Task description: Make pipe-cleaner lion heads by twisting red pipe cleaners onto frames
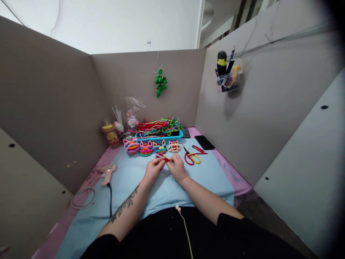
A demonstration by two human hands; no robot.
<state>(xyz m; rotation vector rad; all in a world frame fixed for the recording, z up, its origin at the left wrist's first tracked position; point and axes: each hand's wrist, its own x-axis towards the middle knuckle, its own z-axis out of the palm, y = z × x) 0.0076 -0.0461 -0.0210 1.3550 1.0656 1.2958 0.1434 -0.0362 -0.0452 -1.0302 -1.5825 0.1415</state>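
My left hand [153, 169] and my right hand [176, 167] meet above the light blue cloth, fingertips nearly touching. Pinched between them is a small red pipe cleaner piece [166, 159], with purple and yellow bits at its far side; the fingers hide much of its shape. Just beyond stands a row of fuzzy animal heads made of pipe cleaners: a purple and orange one [132, 146], a pink one [146, 148], a teal one [160, 147] and a cream one [174, 146]. Right of my right hand lie scissors [195, 158] with red and yellow handles, beside bent red pipe cleaners [198, 148].
A blue basket [174, 138] heaped with coloured pipe cleaners stands at the back. The pink glue gun [108, 174] and its cord lie left. A black phone [205, 142] rests right. Grey panels enclose the table; a tool holder [228, 83] hangs on the right one.
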